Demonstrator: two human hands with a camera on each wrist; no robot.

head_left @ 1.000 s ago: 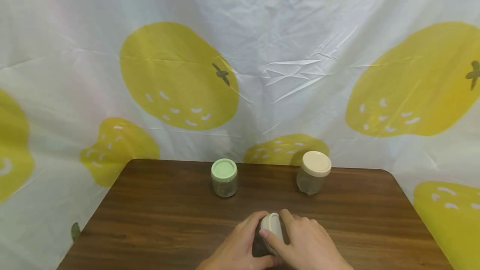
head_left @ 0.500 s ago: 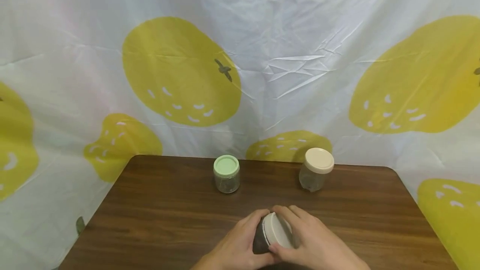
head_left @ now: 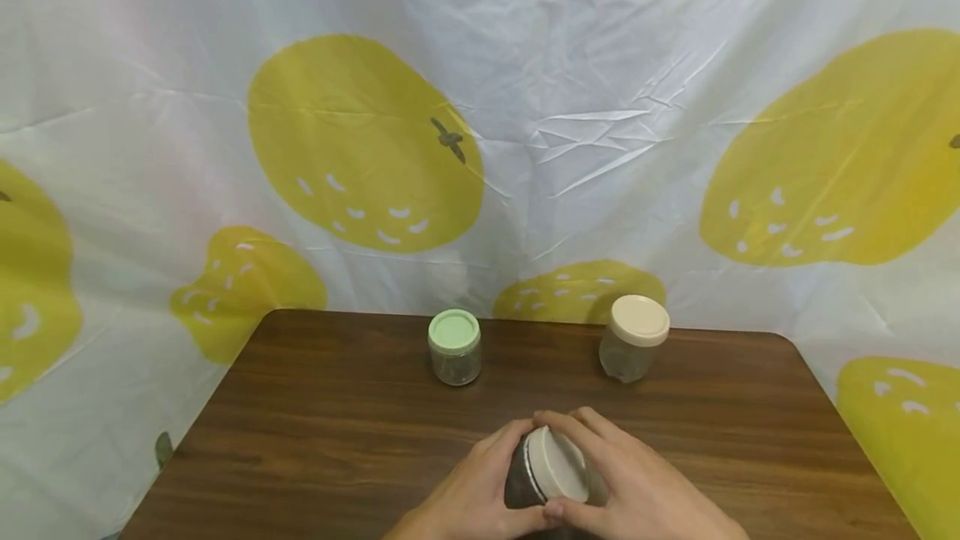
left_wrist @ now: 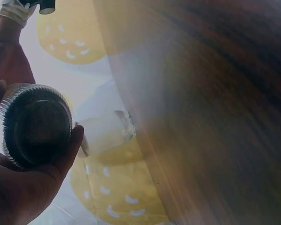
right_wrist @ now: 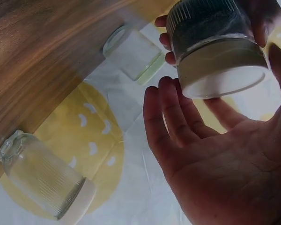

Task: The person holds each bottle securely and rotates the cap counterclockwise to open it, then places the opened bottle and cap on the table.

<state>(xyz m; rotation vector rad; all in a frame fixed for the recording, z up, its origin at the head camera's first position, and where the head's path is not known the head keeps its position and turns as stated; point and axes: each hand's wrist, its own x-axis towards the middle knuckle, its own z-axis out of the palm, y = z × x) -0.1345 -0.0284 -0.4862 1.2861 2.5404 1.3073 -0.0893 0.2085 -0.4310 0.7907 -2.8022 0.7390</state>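
A jar with dark contents [head_left: 519,482] is held tilted over the table's near part, its pale lid [head_left: 558,469] facing right and up. My left hand [head_left: 472,486] grips the jar's body from the left; in the left wrist view the ribbed base [left_wrist: 37,126] faces the camera. On the lid side, my right hand [head_left: 633,477] curves its fingers and thumb round the lid's rim. The right wrist view shows the fingertips at the edge of the lid [right_wrist: 225,70] and the palm off its face. The lid sits on the jar.
A small clear jar with a green lid [head_left: 454,348] stands upright near the back edge of the wooden table [head_left: 322,432]. To its right stands a taller clear jar with a cream lid [head_left: 634,340]. A fruit-printed cloth [head_left: 540,215] hangs behind the table.
My right hand has shifted slightly right and regripped round the lid, its thumb now lower. The held jar's lid has turned to show more of its top. The view has tilted slightly.
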